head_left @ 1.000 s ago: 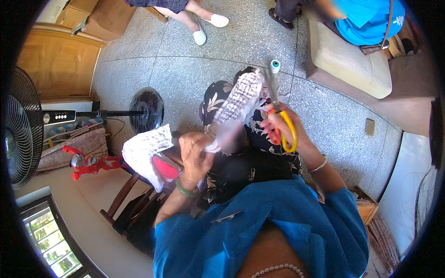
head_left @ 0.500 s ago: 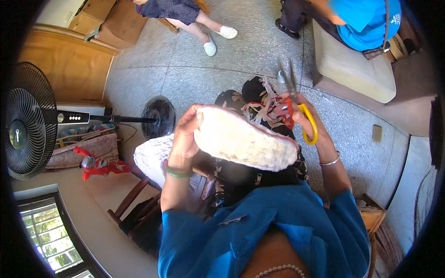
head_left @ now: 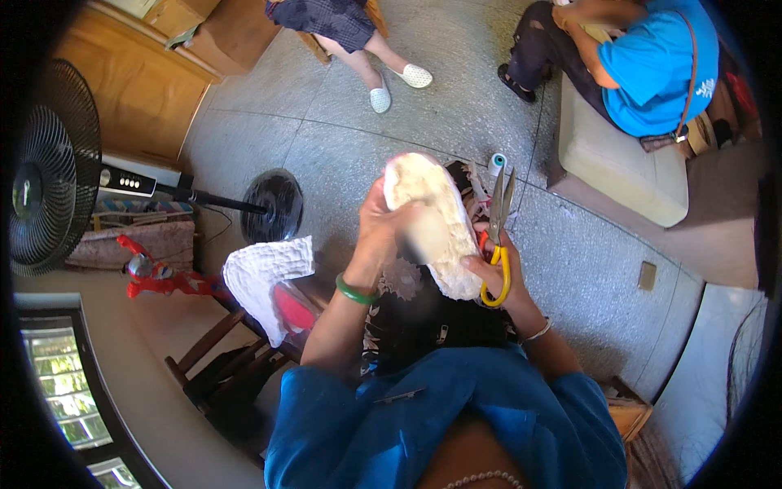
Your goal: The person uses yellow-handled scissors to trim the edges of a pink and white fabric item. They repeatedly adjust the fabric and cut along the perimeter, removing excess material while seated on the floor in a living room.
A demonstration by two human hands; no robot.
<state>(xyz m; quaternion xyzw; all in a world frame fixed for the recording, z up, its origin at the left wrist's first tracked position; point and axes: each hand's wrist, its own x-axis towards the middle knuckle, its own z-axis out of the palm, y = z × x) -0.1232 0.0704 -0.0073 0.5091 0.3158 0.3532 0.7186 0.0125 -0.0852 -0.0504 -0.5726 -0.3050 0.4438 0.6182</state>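
Note:
A cream, sole-shaped padded cloth piece [head_left: 419, 183], pink along its edge, stands tilted over my lap. My left hand [head_left: 376, 236] is closed on its left side, the thumb lying across its face. A blurred patch covers part of the piece near that thumb. My right hand [head_left: 498, 265] holds scissors [head_left: 499, 210] with red and yellow handles, blades up and slightly apart. The right thumb also presses on the lower end of the sole-shaped piece. Pale cloth scraps [head_left: 403, 279] lie on my dark patterned clothing.
On a wooden chair [head_left: 208, 346] at my left lie white quilted cloth [head_left: 259, 267] and a red rounded piece [head_left: 295, 308]. A standing fan [head_left: 49, 175] and a red toy figure [head_left: 167, 273] are beyond. A thread spool [head_left: 497, 164] is ahead; a person [head_left: 656, 65] sits on the sofa.
The sole-shaped piece has turned from lying crosswise to more upright. My right hand, with the scissors, has come in from the right and now touches its lower end.

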